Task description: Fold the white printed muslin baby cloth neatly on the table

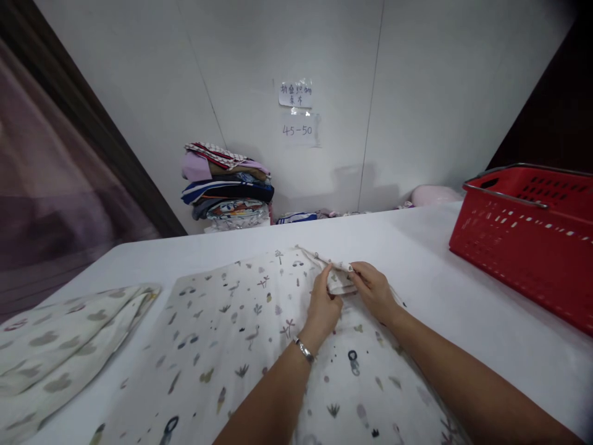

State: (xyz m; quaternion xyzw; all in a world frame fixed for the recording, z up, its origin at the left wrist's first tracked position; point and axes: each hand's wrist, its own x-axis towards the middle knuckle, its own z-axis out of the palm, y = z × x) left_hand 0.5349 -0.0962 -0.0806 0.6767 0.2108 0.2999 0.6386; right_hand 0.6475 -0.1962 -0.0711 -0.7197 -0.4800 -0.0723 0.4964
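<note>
A white cloth printed with small animals and plants lies spread on the white table. My left hand and my right hand meet at the cloth's far right corner. Both pinch a bunched fold of that cloth between thumb and fingers. A metal bracelet sits on my left wrist.
A second folded patterned cloth lies at the left edge of the table. A red plastic basket with a metal handle stands at the right. A pile of folded fabrics rests against the white wall, under two paper notes.
</note>
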